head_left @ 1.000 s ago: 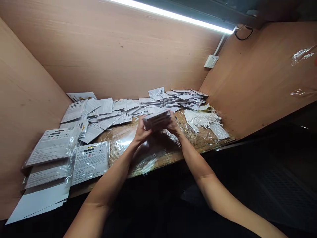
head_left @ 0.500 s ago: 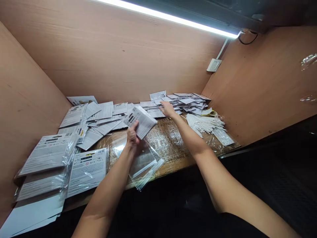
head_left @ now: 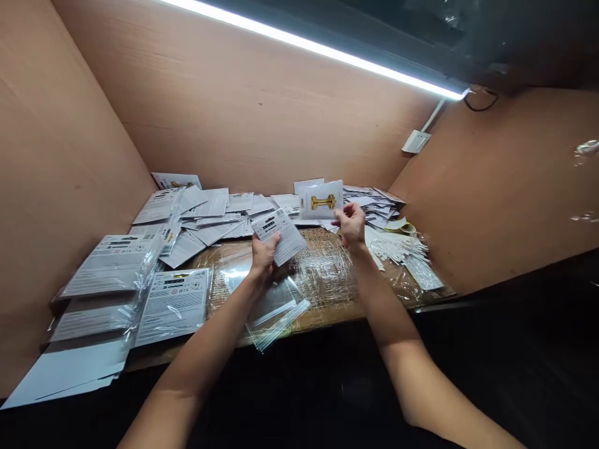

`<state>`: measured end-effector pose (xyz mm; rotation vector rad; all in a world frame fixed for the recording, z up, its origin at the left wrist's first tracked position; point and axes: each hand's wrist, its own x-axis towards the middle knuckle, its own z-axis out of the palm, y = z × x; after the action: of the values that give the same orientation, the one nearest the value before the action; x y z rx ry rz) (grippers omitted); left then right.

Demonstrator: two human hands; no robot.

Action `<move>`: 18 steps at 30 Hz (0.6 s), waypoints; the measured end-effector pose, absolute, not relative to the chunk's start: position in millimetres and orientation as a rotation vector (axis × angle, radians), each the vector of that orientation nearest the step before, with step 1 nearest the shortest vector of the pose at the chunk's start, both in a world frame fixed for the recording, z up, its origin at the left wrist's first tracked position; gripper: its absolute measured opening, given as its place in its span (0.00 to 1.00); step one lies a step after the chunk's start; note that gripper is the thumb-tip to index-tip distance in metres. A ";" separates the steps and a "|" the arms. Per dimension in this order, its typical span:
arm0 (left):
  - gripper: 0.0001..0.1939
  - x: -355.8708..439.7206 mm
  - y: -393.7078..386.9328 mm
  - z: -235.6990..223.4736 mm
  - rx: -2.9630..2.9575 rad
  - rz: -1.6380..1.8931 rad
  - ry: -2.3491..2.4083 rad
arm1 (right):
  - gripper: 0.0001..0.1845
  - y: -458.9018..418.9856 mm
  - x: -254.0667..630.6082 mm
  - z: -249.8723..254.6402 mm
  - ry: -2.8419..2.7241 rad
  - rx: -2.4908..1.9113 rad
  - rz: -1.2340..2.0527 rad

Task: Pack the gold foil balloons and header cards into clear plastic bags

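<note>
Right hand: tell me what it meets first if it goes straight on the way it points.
The right hand holds a white card with a gold shape; past that, probably the heap of printed cards behind it, though depth is hard to judge from this view.

white card (head_left: 314, 209) with gold figure (head_left: 323, 201); grey-white label card (head_left: 279, 236) with black print (head_left: 270, 219); tan wooden wall (head_left: 243, 125)

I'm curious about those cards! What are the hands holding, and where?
The left hand holds a printed card by its lower edge. The right hand holds a card with a gold shape by its lower right corner.
</note>
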<state>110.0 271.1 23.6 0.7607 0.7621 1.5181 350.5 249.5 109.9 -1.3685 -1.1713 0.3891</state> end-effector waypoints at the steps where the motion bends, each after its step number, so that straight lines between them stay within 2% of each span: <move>1: 0.33 115.4 265.4 25.4 0.808 1.542 0.765 | 0.17 230.2 340.0 101.9 -1.047 -1.258 0.579; 3: 0.35 125.8 251.7 31.2 0.880 1.554 0.722 | 0.26 195.5 312.5 82.6 -0.860 -1.111 0.849; 5: 0.37 133.7 235.2 39.0 0.913 1.499 0.625 | 0.29 167.1 284.4 63.7 -0.747 -1.111 0.904; 9: 0.39 143.0 201.8 52.0 0.914 1.356 0.499 | 0.29 124.7 254.6 40.3 -0.737 -1.262 0.723; 14: 0.42 159.3 174.3 54.4 1.017 1.372 0.547 | 0.29 79.7 272.4 42.4 -1.002 -1.449 0.523; 16: 0.38 165.2 169.8 51.9 1.113 1.354 0.559 | 0.29 65.0 297.1 51.8 -1.124 -1.521 0.338; 18: 0.34 169.8 168.6 47.1 1.234 1.330 0.517 | 0.24 57.4 330.4 61.7 -1.116 -1.521 0.131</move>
<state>169.8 168.6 47.1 1.2339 0.5173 1.3298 330.4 57.4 61.7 -1.5208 -1.1161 0.1313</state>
